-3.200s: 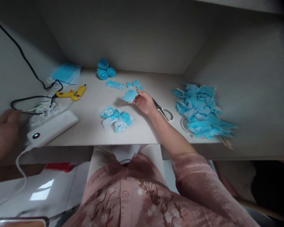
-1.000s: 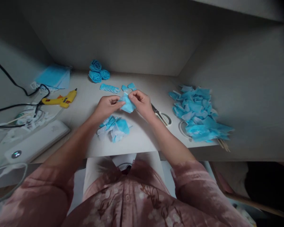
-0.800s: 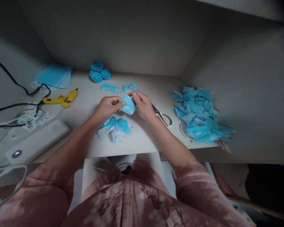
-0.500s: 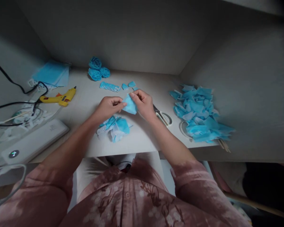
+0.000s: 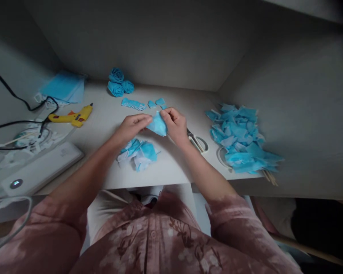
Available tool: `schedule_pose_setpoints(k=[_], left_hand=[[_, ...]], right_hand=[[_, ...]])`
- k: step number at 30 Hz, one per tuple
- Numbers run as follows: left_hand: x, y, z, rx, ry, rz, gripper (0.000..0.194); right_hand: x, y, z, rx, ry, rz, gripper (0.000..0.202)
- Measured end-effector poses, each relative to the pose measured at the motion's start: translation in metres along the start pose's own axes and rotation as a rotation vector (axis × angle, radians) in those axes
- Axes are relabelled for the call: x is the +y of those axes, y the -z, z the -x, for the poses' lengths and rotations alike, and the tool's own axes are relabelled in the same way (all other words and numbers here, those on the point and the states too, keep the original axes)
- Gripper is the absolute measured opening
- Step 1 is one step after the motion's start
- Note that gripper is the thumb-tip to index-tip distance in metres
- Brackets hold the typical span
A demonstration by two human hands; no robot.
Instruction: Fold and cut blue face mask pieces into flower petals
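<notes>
Your left hand (image 5: 130, 127) and right hand (image 5: 175, 124) meet ahead of you, fingertips pinched toward each other, forearms angled inward, sleeves at the elbows.

No legible txt anywhere (mark on white power bank (image 5: 40, 171) too blurred).

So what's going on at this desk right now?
A person is holding a small blue fabric piece between both hands, the left hand and right hand pinching it just above the desk. A small heap of blue scraps lies below the hands, and a bigger pile of blue pieces sits to the right. Scissors lie beside the right wrist. Three finished blue rosettes sit at the back, and a yellow glue gun lies to the left, untouched.
</notes>
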State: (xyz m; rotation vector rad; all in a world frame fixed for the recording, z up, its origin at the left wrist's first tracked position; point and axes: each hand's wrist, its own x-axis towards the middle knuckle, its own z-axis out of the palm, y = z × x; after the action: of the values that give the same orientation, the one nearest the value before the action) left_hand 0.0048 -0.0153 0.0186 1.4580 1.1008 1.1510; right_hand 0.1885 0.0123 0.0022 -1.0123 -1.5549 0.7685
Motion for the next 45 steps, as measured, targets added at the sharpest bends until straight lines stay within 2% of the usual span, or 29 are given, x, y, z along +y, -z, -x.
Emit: schedule_pose_setpoints(k=[3,7,10,13,16,19,26,28,30,32,34,35,38,41,45], left_hand=[[-0.003,-0.001,0.0,-0.023,0.037,0.015,0.026],[-0.002,-0.001,-0.003,0.106,0.021,0.039,0.028],[0.0,-0.001,-0.004,0.191,0.014,0.063,0.029],[0.001,-0.002,-0.005,0.212,0.004,0.089,0.029],[0.0,-0.003,-0.005,0.2,-0.001,0.109,0.032],[-0.002,-0.002,-0.005,0.212,-0.011,0.116,0.032],[-0.012,0.002,-0.008,0.211,-0.026,0.158,0.027],[-0.016,0.003,-0.011,0.276,-0.055,0.131,0.019],[-0.019,0.004,-0.014,0.399,-0.132,0.059,0.009],[-0.019,0.003,-0.014,0.518,-0.261,-0.053,0.017],[-0.017,0.002,-0.011,0.555,-0.4,-0.178,0.008],[-0.015,0.001,-0.009,0.54,-0.461,-0.234,0.002],[-0.011,-0.004,-0.002,0.399,-0.551,-0.363,0.013],[-0.013,-0.008,0.0,0.262,-0.498,-0.419,0.013],[-0.02,-0.01,-0.001,0.244,-0.375,-0.395,0.017]], right_hand=[[0.001,-0.001,0.001,-0.01,0.04,0.008,0.036],[-0.005,0.0,0.004,0.025,0.169,0.074,0.034],[-0.009,-0.002,0.008,-0.072,0.294,0.185,0.032],[-0.008,-0.006,0.01,-0.151,0.332,0.259,0.035],[-0.004,-0.009,0.01,-0.139,0.282,0.236,0.023],[-0.003,-0.011,0.01,-0.108,0.171,0.059,0.025],[0.007,-0.011,0.001,0.041,-0.292,-0.447,0.029],[0.01,-0.01,-0.002,0.06,-0.363,-0.532,0.03],[0.012,-0.01,-0.004,0.064,-0.393,-0.557,0.032],[0.012,-0.01,-0.004,0.062,-0.395,-0.544,0.032],[0.011,-0.011,-0.003,0.065,-0.379,-0.52,0.031],[0.011,-0.011,-0.003,0.062,-0.37,-0.512,0.03],[0.012,-0.013,0.0,0.032,-0.336,-0.502,0.029],[0.011,-0.014,0.002,-0.004,-0.312,-0.479,0.03],[0.008,-0.014,0.004,-0.072,-0.302,-0.465,0.035]])
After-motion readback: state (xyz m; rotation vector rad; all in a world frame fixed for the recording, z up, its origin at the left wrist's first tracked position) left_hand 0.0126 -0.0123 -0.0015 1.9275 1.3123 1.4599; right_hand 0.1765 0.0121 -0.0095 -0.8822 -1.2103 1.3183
